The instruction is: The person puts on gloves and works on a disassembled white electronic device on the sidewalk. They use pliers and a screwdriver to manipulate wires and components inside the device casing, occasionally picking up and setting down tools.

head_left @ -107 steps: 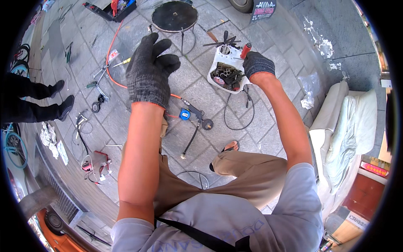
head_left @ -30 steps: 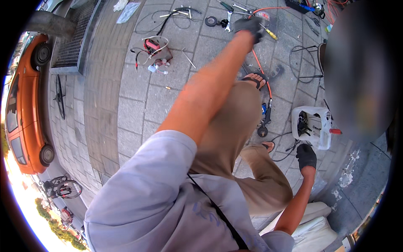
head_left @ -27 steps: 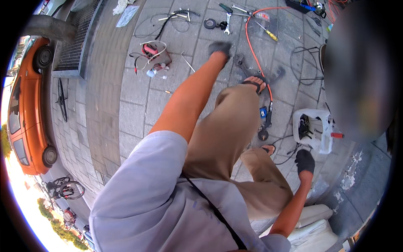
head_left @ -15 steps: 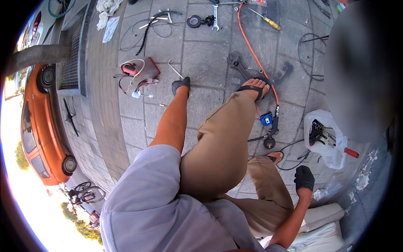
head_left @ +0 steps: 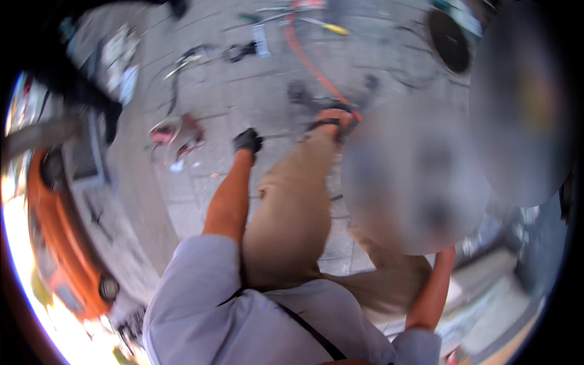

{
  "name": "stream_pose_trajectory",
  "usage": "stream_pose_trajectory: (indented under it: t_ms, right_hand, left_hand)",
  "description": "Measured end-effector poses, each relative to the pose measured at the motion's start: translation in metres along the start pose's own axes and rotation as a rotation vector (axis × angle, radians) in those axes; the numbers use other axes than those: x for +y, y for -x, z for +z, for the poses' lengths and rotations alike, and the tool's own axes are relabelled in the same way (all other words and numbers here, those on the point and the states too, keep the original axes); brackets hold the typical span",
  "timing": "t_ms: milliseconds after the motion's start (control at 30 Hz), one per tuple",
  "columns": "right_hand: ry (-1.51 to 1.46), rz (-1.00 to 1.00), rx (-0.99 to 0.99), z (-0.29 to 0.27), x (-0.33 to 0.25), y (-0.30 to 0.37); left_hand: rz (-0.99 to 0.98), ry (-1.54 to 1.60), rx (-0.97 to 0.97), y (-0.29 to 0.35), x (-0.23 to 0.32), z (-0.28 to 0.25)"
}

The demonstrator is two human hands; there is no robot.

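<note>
My left hand, in a dark glove, is closed just above the grey paving, left of my raised knee. A faint pale streak beyond its fingers matches the thin bent metal rod seen clearly half a second ago. Left of this hand lies a grey-and-red pouch with wires and pink-red parts, all smeared by motion. My right forearm runs up into a large round blur that hides my right hand. My sandalled foot stands beside an orange hose.
Farther off lie a yellow-handled screwdriver, a wrench, and black cord pieces. A round dark object is at upper right. A dark leg-like shape enters at upper left. An orange car stands at left.
The view has shifted and blurred. My left hand has moved slightly right relative to the pouch. A large blur now covers my right hand. The dark shape and round object have come into view.
</note>
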State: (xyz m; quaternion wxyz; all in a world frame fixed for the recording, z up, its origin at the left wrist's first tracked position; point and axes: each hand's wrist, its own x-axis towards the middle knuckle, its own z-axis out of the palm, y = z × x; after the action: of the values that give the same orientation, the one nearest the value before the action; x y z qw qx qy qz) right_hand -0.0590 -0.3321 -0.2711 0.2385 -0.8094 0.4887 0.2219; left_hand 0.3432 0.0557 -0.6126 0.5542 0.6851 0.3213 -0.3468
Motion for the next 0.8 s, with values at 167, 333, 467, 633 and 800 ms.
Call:
stream_pose_trajectory:
  t_ms: [167, 333, 467, 633, 800]
  right_hand:
    - [0.082, -0.187, 0.068, -0.019, -0.028, 0.005]
    - [-0.313, -0.2, 0.226, -0.039, -0.037, 0.026]
    - [-1.545, -0.024, -0.108, -0.059, -0.023, 0.045]
    - [-1.445, 0.034, -0.04, -0.057, 0.003, 0.058]
    - [-1.248, 0.148, 0.016, -0.062, 0.027, 0.062]
  left_hand:
    - [0.293, 0.04, -0.404, 0.081, 0.08, 0.082]
    - [0.855, -0.57, -0.812, 0.267, 0.183, 0.144]
    - [1.677, -1.066, -0.963, 0.399, 0.195, 0.185]
    - [1.901, -1.679, -0.778, 0.483, 0.154, 0.226]
    - [1.808, -1.718, -0.59, 0.484, 0.114, 0.255]
